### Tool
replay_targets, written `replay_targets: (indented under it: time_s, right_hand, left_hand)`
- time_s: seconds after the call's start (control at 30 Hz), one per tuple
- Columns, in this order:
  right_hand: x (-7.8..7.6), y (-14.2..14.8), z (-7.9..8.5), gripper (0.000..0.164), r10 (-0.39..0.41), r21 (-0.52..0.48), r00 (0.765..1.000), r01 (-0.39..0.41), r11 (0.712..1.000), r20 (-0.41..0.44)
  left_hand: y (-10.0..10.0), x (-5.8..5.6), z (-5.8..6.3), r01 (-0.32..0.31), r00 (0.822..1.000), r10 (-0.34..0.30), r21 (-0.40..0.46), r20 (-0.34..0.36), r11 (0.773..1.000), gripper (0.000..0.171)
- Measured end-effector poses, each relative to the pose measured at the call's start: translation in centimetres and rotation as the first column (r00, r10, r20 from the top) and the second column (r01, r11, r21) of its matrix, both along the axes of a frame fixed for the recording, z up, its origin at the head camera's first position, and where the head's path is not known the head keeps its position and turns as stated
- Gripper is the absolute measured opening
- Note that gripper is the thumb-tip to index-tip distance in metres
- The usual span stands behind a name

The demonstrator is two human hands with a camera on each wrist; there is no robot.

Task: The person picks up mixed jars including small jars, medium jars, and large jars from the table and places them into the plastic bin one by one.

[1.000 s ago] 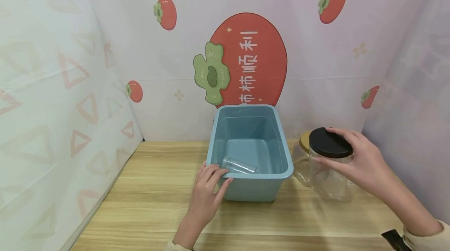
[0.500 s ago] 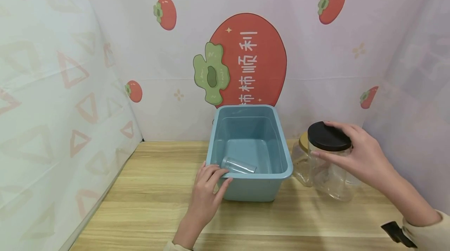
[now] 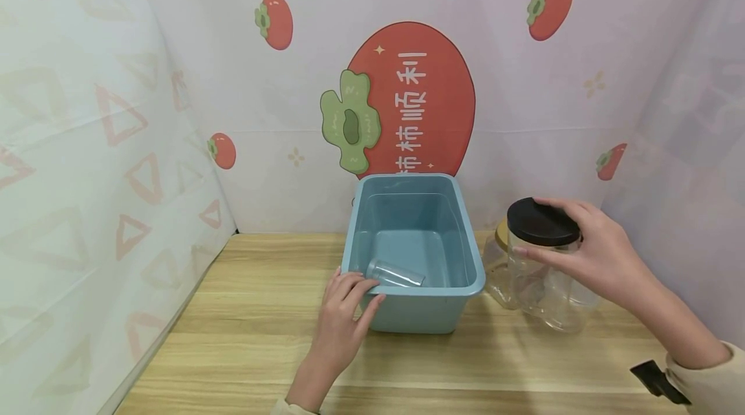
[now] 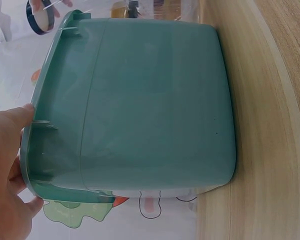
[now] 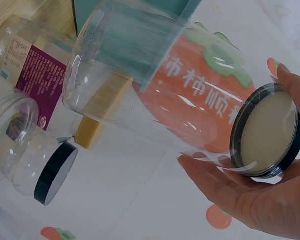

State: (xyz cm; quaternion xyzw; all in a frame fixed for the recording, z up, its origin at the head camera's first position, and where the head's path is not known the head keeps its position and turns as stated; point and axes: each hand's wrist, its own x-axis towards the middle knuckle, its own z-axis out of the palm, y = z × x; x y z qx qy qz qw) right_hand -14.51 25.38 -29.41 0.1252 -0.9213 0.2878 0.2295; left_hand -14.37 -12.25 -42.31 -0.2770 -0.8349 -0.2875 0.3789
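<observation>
My right hand (image 3: 602, 256) holds a clear plastic jar (image 3: 524, 276) by its black lid (image 3: 544, 222), fingers over the top and thumb along the near side. In the right wrist view the jar (image 5: 155, 107) is see-through, with nothing showing inside. On the left, my left hand (image 3: 340, 321) grips the near left corner of a blue plastic bin (image 3: 421, 291). Its thumb presses the outside of the rim and its fingers reach over the inner side. A clear cup (image 3: 398, 274) lies on its side in the bin.
Just right of the bin stands a jar with a yellow lid (image 5: 104, 107) and a purple label (image 5: 42, 82). Another clear jar with a black lid (image 5: 56, 172) stands beside it. A patterned cloth (image 3: 279, 189) backs the wooden table (image 3: 256, 331).
My right hand has raised the black-lidded jar a little and shifted it slightly left, uncovering more of the clear jar behind. My left hand and the bin have stayed in place.
</observation>
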Motion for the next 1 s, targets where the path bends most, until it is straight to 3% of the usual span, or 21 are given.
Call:
replay_targets:
  time_s: [0.4, 1.0]
  right_hand:
    - [0.1, -0.1, 0.6, 0.08, 0.006, 0.024, 1.0, -0.005, 1.0, -0.024]
    - [-0.3, -0.7, 2.0, 0.079, 0.028, 0.034, 1.0, -0.028, 0.999, 0.006]
  left_hand:
    - [0.1, 0.0, 0.1, 0.007, 1.0, -0.007, 0.006, 0.005, 1.0, 0.021]
    - [0.0, 0.0, 0.0, 0.003, 1.0, -0.003, 0.002, 0.006, 1.0, 0.02]
